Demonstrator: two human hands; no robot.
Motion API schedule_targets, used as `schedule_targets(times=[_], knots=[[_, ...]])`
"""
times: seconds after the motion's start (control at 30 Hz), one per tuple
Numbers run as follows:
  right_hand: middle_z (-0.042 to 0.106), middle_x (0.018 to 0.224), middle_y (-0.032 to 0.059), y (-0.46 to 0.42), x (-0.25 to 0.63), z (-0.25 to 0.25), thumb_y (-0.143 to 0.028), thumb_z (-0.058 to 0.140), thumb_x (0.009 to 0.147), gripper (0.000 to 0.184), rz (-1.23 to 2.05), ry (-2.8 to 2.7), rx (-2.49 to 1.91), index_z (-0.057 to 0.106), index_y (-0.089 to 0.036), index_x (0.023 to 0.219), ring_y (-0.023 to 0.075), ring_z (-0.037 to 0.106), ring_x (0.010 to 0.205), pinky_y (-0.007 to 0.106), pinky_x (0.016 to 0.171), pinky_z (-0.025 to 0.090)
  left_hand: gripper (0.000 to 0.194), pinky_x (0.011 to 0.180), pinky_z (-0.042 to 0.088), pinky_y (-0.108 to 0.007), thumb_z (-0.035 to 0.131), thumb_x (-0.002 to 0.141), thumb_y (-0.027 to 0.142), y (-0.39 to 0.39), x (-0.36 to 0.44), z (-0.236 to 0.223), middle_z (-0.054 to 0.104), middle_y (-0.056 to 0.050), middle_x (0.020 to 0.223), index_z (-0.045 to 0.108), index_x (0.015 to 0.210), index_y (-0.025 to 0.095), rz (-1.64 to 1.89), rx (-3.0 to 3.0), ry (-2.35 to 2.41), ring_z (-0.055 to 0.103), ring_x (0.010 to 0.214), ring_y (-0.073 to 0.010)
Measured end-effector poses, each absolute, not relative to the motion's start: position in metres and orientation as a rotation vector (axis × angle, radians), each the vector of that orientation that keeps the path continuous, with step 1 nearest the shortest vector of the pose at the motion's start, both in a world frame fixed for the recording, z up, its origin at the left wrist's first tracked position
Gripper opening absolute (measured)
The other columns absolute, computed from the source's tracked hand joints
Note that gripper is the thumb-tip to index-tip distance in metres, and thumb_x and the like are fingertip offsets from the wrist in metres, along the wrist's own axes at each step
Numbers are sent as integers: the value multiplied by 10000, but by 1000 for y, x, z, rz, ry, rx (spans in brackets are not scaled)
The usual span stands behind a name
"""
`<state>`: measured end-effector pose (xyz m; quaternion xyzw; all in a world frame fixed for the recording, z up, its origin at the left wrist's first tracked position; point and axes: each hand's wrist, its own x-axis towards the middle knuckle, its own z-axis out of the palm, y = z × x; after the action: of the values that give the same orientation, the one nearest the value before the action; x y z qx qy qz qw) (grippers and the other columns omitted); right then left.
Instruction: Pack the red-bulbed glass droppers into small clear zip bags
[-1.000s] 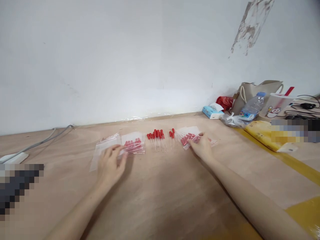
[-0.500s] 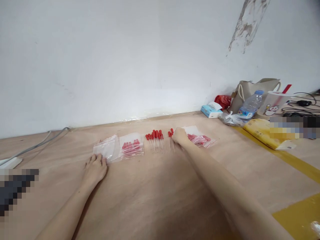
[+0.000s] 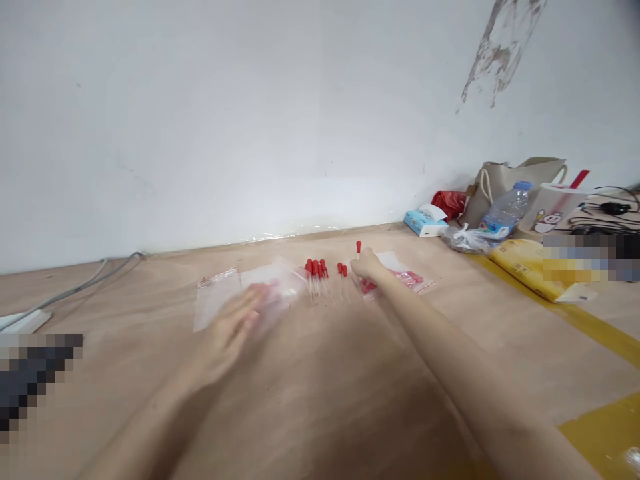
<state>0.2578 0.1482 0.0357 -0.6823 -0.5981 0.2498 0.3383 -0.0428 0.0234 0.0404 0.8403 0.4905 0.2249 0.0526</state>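
My left hand [image 3: 237, 327], smeared by motion, has its fingers on a clear zip bag [image 3: 287, 283], which is also blurred; a pinkish smear shows at the fingertips. An empty-looking clear zip bag [image 3: 215, 300] lies flat to its left. My right hand [image 3: 367, 265] is closed around a dropper [image 3: 359, 247] whose red bulb sticks up above the fingers. Between my hands lie a cluster of red-bulbed droppers [image 3: 316, 269] with thin clear stems and a pair of droppers [image 3: 343, 270]. Partly behind my right wrist is another zip bag [image 3: 407, 280] holding red-bulbed droppers.
A tissue pack [image 3: 425, 221], a plastic bottle [image 3: 507, 207], a tote bag [image 3: 493, 177], a cup with a red straw [image 3: 555, 207] and a yellow package [image 3: 540, 267] stand at the right. A grey cable [image 3: 100, 287] runs along the left. The wall [image 3: 250, 133] rises behind.
My left hand has moved right and forward from the empty bag to the filled one, which has shifted right. My right hand has moved slightly right, and a dropper now shows upright in it.
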Motion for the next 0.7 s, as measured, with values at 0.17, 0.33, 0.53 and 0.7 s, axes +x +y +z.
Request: schedule_targets(times=[0.17,0.33,0.53,0.7], knots=[[446,421,-99,92,288,28,-178,442,667,635,1052,-1472,-1483,219,-168,1262,108,419,342,184,355,329,436,1069,180,-485,333,936,306,-4,6,15,324,-22,1403,268,1367,282,282,2755,970,250,1305,-206],[464,516,-119,41,297,7,-206,469,605,691,1288,-1134,-1206,186,-254,1233,81,412,315,146,273,252,393,1011,349,-416,380,918,307,-11,4,2,396,-37,1363,394,1309,272,509,2602,1218,356,1252,-217],[511,563,-102,31,289,-10,-342,517,680,463,1199,-942,-1193,269,-257,1061,87,471,356,167,298,358,389,1029,309,-456,420,902,318,-11,5,-5,405,-36,1357,424,1289,282,448,2680,1123,362,1246,-225],[515,579,-102,30,284,-17,-371,562,685,507,1156,-967,-1185,242,-255,1061,118,544,413,230,373,466,387,1025,312,-466,421,902,318,-10,6,-5,407,-36,1356,425,1288,285,454,2677,1142,359,1247,-228]])
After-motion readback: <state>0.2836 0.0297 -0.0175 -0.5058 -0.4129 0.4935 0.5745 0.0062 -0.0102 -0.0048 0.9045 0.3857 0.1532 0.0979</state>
